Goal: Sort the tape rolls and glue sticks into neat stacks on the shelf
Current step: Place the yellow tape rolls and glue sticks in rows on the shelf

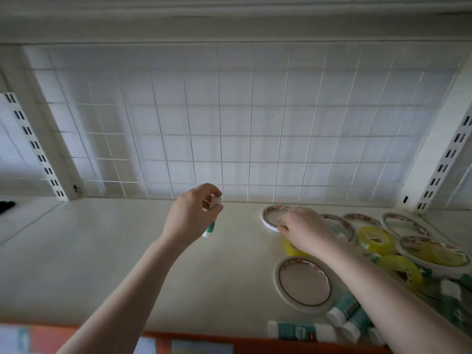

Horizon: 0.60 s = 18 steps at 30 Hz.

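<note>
The shelf (127, 251) carries a loose heap of tape rolls (375, 238) and glue sticks (304, 330) at right. The right hand (306, 229) pinches a flat tape roll (274, 217) at its near rim, and dragging it could topple the heap. The left hand (190, 215) curls its fingers around a glue stick (210, 227), held tilted near the back; set upright, it may roll away.

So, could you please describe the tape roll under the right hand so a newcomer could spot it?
Follow the white shelf to its back edge, below the wire grid. The flat white tape roll lies there, leftmost of the back row, and only it is touched by the right hand.
</note>
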Each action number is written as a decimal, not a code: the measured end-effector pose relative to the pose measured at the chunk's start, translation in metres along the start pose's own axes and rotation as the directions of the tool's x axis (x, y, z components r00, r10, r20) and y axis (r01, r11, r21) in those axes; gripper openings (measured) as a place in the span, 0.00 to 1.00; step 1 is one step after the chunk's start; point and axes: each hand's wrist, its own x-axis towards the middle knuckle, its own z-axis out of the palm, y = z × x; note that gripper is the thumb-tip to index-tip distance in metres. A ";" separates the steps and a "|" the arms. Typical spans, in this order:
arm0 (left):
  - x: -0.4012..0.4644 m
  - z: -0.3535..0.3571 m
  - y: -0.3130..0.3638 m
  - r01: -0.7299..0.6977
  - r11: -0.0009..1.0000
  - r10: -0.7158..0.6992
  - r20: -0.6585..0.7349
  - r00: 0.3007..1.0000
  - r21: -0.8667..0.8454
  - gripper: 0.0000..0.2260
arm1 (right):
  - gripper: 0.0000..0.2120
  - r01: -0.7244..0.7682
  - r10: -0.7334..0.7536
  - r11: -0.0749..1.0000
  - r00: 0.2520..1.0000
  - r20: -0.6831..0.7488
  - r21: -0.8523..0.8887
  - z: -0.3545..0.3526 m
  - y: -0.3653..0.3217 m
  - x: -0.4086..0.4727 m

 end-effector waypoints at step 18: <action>-0.059 -0.066 -0.021 0.105 0.989 -0.082 -0.203 0.976 0.102 0.10 | 0.11 0.107 -0.087 0.983 0.987 -0.134 0.152 -0.010 -0.029 0.006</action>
